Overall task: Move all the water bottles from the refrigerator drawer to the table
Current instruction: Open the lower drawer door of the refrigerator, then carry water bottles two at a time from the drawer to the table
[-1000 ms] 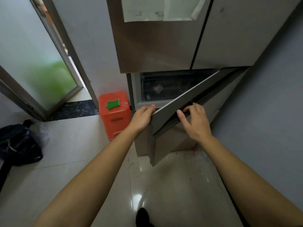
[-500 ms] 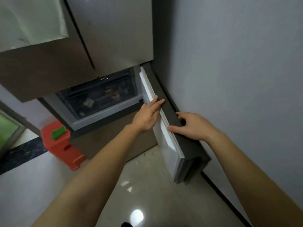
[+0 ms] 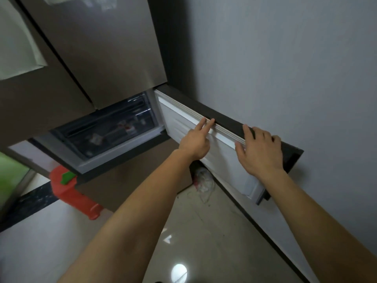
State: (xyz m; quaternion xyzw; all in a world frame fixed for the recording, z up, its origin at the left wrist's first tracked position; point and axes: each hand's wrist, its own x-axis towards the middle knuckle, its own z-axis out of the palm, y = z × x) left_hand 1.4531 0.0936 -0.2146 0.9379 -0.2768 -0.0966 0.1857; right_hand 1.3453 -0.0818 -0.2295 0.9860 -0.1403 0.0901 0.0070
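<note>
The lower refrigerator door point(image 3: 183, 127) is swung wide, its white inner face toward me and its dark outer face against the wall on the right. My left hand point(image 3: 196, 140) rests on the inner face with two fingers stretched onto the top edge seal. My right hand point(image 3: 259, 150) lies spread over the door's top edge, fingers apart, holding nothing. Behind the door the dark refrigerator drawer point(image 3: 108, 129) shows through a clear front; its contents are blurred and no bottle can be made out.
The upper fridge doors point(image 3: 98, 48) hang closed above. An orange plastic stool point(image 3: 69, 188) stands left of the fridge. A crumpled plastic bag point(image 3: 203, 179) lies on the floor under the open door. The grey wall point(image 3: 285, 68) is close on the right.
The lower door has swung from half open to fully back against the right wall. Both hands followed it; the right hand went from gripping the edge to lying spread on top.
</note>
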